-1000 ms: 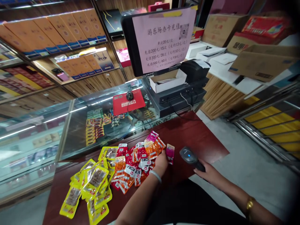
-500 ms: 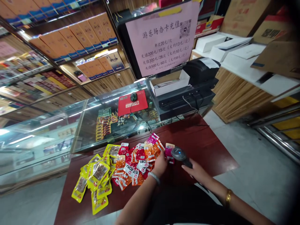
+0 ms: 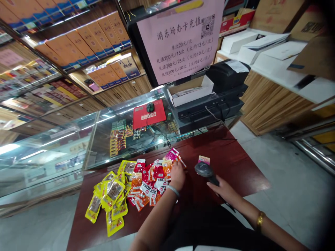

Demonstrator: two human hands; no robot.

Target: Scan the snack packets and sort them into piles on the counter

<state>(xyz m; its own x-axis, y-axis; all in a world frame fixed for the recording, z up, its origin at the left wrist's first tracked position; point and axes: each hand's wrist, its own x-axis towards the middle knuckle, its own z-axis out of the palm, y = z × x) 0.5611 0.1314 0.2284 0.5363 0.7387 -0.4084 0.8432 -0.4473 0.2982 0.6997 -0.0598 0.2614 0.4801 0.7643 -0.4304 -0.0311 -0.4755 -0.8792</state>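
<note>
Head view: gripping a scanner (image 3: 204, 170) with the right hand (image 3: 222, 189), over one pink packet (image 3: 203, 159) on the table (image 3: 235, 158). With the left hand (image 3: 178, 176), touching heaped red and orange packets (image 3: 158, 170); cannot tell if pinching. Many left, yellow packets (image 3: 114, 190) too.

One head-worn camera looks from above the near edge of the dark red table (image 3: 235, 167), facing forward and steeply down across it. It is close enough that the table fills much of the lower middle and the large print on the pink sign (image 3: 180, 45) beyond it is legible. The view runs along both arms to the left hand (image 3: 178, 177) and right hand (image 3: 224, 189) over the table. It leans, so the table's far edge climbs rightward, and reaches wooden cabinets (image 3: 125, 91) well behind the table.
</note>
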